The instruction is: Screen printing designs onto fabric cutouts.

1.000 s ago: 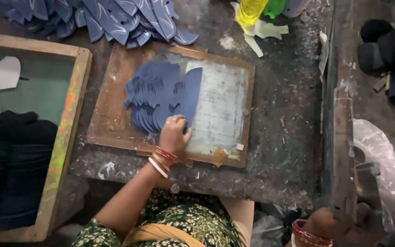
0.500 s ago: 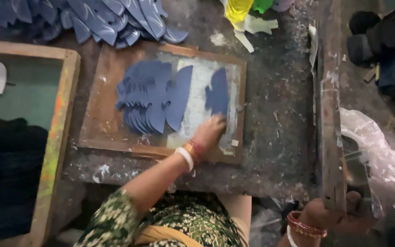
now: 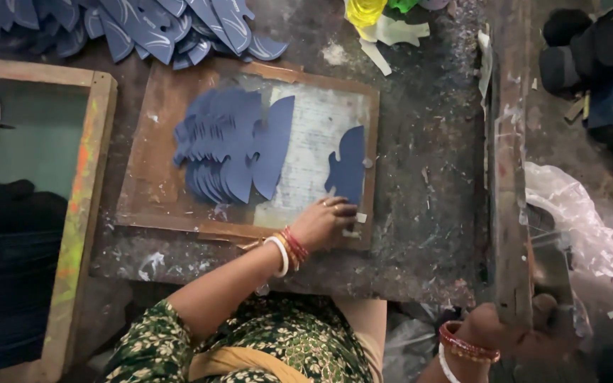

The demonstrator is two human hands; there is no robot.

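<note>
Here the left hand (image 3: 329, 221), bangled at the wrist, lies with fingers pressed flat on the near end of a single navy cut-out piece (image 3: 349, 169), pinning it rather than gripping it. The piece is thin, flat and matte, curved like a shoe-upper panel, and it rests at the right edge of a worn brown board (image 3: 143, 191) with a pale, scuffed centre. To its left on the same board sits a fanned stack of blue pieces (image 3: 228, 145) of similar shape. Farther off lies a loose heap of printed blue pieces (image 3: 157, 25) with pale curved lines. The right hand (image 3: 512, 337), low at the right, is closed around a wooden frame bar (image 3: 509, 177) spattered with paint.
</note>
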